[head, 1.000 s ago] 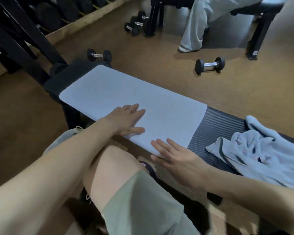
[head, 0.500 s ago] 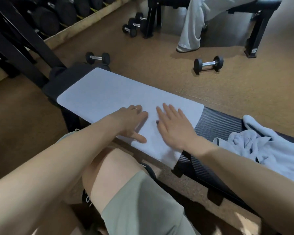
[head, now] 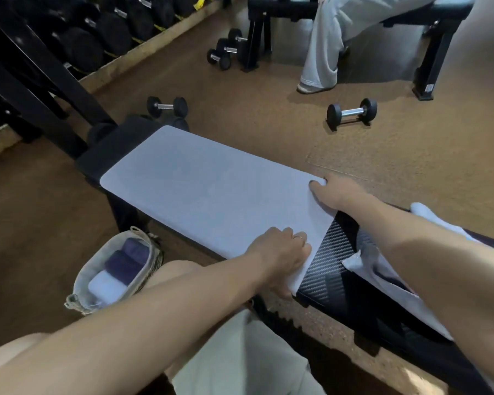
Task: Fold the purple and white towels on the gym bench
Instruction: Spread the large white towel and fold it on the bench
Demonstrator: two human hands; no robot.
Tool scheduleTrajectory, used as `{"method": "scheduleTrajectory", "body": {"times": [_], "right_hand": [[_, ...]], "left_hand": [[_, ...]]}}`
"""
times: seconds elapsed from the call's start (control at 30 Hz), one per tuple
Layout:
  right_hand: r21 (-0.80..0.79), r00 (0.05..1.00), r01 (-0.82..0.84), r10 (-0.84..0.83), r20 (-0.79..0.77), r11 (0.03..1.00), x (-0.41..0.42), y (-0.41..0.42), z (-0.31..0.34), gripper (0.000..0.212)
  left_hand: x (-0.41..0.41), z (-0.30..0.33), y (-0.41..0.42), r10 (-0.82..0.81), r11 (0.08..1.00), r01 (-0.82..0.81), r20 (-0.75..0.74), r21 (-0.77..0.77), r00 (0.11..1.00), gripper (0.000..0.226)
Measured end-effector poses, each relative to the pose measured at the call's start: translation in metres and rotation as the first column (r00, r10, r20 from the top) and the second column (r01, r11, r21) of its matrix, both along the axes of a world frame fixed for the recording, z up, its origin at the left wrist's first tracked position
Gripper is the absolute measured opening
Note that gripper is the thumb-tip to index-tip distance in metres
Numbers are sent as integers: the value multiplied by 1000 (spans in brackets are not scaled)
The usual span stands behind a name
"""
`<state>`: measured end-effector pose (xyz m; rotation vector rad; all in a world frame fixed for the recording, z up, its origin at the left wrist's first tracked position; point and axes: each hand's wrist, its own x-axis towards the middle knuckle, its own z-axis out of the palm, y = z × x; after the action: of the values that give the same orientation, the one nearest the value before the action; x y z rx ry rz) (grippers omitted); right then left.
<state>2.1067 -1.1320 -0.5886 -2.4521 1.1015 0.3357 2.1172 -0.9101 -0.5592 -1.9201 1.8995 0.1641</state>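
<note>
Two towels lay on the tabletop [head: 330, 259]. Your left hand [head: 283, 256] and right hand [head: 332, 192] each pinched an end corner of the flat towel [head: 211, 189], its length running away leftward; the crumpled towel [head: 388, 277] sat under your right forearm.

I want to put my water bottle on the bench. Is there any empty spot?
Only a narrow bare strip of black bench, between the flat towel and the crumpled towel. It is crowded: the left hand and right hand grip the flat towel's two near corners. Wide open floor lies beyond the bench, between the dumbbells.
</note>
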Motion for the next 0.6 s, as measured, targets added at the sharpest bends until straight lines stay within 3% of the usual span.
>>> {"method": "scheduleTrajectory", "body": {"times": [0.13, 0.33, 0.6], "right_hand": [[81, 985, 107, -116, 128, 991, -3, -11, 10, 55], [147, 889, 279, -313, 335, 949, -6, -14, 12, 30], [120, 862, 271, -297, 411, 955, -12, -20, 5, 23]], "left_hand": [[-11, -1, 3, -3, 999, 4, 17, -50, 1000, 71], [-18, -7, 18, -29, 992, 34, 43, -124, 999, 53], [-40, -13, 26, 134, 990, -128, 105, -61, 985, 31]]}}
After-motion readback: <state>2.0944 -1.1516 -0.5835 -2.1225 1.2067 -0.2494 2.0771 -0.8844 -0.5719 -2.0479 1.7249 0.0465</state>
